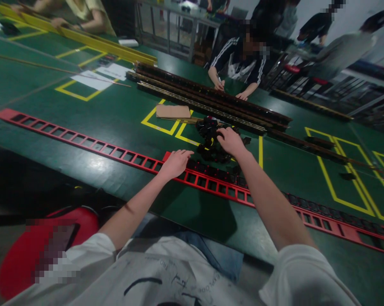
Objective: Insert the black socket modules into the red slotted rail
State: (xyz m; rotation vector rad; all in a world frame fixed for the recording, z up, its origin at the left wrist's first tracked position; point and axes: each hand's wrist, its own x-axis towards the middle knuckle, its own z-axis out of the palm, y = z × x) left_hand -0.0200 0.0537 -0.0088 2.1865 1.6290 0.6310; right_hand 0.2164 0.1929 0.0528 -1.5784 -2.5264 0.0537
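While the right grip (231, 141) sits on the pile of black parts (213, 152) with fingers curled, can't tell whether it's clamped on one. Left grip (176, 164) is palm down by the red end of the rear strip (222, 173), fingers close together and pointing at the pile; can't tell if it's holding anything. Pile is under and just left of the right grip, right of and slightly beyond the left one. Rear strip, filled with black pieces, runs right from the left grip, nearer than the right grip. Long red ladder frame (234, 193) lies on the green bench (115, 127) just nearer than both grips, extending well past each side. Cardboard piece (173, 111) is beyond the left grip. Dark bars (207, 94) lie farther out, beyond both grips. Past those, co-worker (241, 63) at the bench.
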